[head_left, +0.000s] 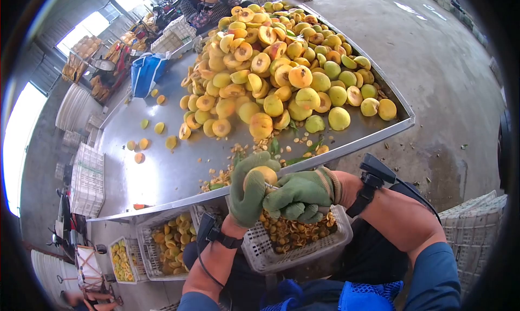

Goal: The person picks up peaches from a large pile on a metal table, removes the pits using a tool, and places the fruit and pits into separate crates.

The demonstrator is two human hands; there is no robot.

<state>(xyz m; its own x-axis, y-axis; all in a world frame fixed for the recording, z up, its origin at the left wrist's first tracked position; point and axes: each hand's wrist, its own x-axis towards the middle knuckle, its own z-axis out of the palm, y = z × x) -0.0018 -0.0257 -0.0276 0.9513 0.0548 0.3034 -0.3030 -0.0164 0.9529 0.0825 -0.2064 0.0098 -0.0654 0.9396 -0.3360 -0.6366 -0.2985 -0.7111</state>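
Observation:
My left hand (248,194), in a green knit glove, is closed around a yellow peach (264,174). My right hand (303,194), gloved the same way, grips a small metal pitting tool (271,187) whose thin end meets the peach; its handle is hidden in my fist. Both hands are just over the near edge of a metal table (179,189). A large heap of peaches (260,67), many cut in half, covers the table's far part. Peach pits (219,178) and leaves lie scattered beyond my hands. Under them stands a crate of brown pits and scraps (298,232).
Crates of peach halves (172,240) stand below the table on the left, one smaller crate (122,259) beside them. A blue bag (146,75) is on the table's left side. Another person (208,7) is at the far end. Stacked crates (474,229) stand at right.

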